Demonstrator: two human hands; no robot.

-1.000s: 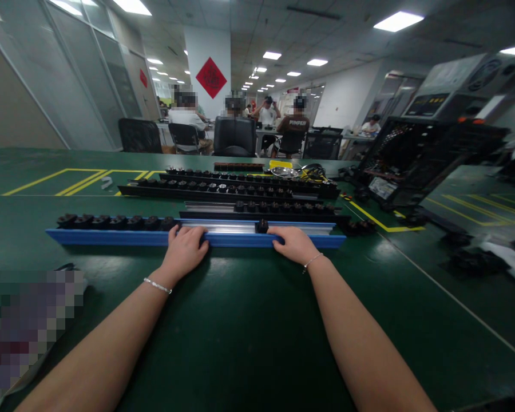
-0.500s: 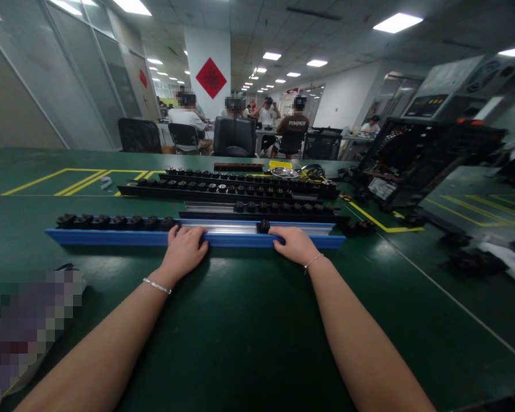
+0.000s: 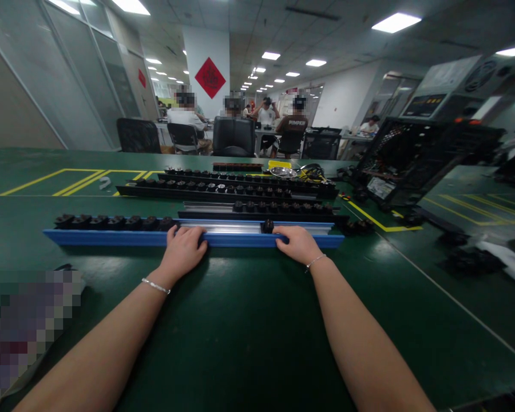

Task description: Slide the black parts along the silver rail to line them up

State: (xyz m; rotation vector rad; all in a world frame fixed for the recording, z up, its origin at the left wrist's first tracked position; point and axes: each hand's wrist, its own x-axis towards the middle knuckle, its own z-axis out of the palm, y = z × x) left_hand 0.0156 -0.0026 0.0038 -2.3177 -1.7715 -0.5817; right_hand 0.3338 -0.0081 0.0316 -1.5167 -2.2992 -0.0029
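Note:
A long blue rail (image 3: pixel 240 240) with a silver channel lies crosswise on the table in front of me. A row of black socket-like modules (image 3: pixel 117 222) sits in its left part, and a single black module (image 3: pixel 268 226) stands apart on the right. My left hand (image 3: pixel 185 247) is closed over the rail's near wall beside the end of the row, fingers inside and thumb in front. With the thumb on the front wall, my right hand (image 3: pixel 298 243) is closed on the rail too; its fingertips are at the right side of the single module.
Behind lie several black rails (image 3: pixel 206 187) with similar modules. A yellow object (image 3: pixel 280 165), a metal dish (image 3: pixel 283 171) and cables are farther back. An opened computer case (image 3: pixel 395 154) stands at the right on the green table (image 3: pixel 240 343). People (image 3: pixel 298 120) sit beyond.
The single black module has shifted slightly right along the channel, and my right hand has moved a little right with it. My left hand stays on the rail.

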